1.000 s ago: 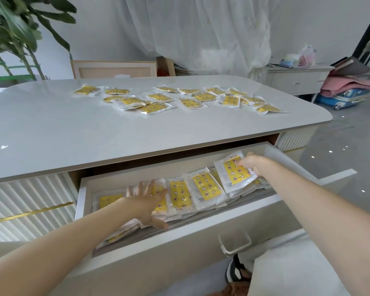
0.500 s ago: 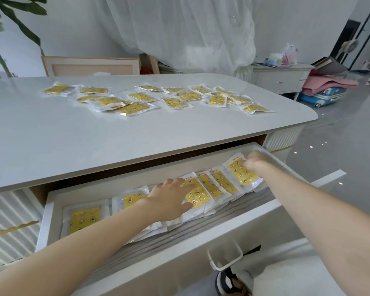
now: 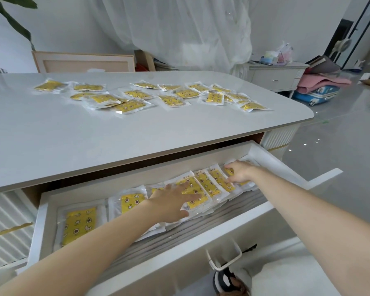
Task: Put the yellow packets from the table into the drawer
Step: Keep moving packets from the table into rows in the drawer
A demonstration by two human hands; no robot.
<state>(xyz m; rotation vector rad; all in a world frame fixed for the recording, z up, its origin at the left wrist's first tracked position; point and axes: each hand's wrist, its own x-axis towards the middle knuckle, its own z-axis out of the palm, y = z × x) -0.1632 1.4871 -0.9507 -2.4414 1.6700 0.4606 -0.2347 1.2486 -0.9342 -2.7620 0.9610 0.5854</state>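
The open white drawer (image 3: 179, 260) under the white table (image 3: 94, 142) holds a row of overlapping yellow packets (image 3: 79, 225) in clear wrappers. My left hand (image 3: 173, 202) lies flat with fingers spread on the packets in the middle of the row. At the right end of the drawer, my right hand (image 3: 239, 174) has its fingers curled on the last yellow packet (image 3: 230, 172), which lies against its neighbours. Several more yellow packets (image 3: 130, 106) lie scattered across the far half of the tabletop.
The drawer front carries a white handle (image 3: 224, 257), with a shoe (image 3: 224, 283) on the floor below. A low white cabinet (image 3: 273, 79), a pink blanket and a blue suitcase (image 3: 316, 96) stand at the right. A plant (image 3: 9, 22) is at the far left.
My right hand has lowered its packet down onto the right end of the row. My left hand has slid rightwards along the packets in the drawer.
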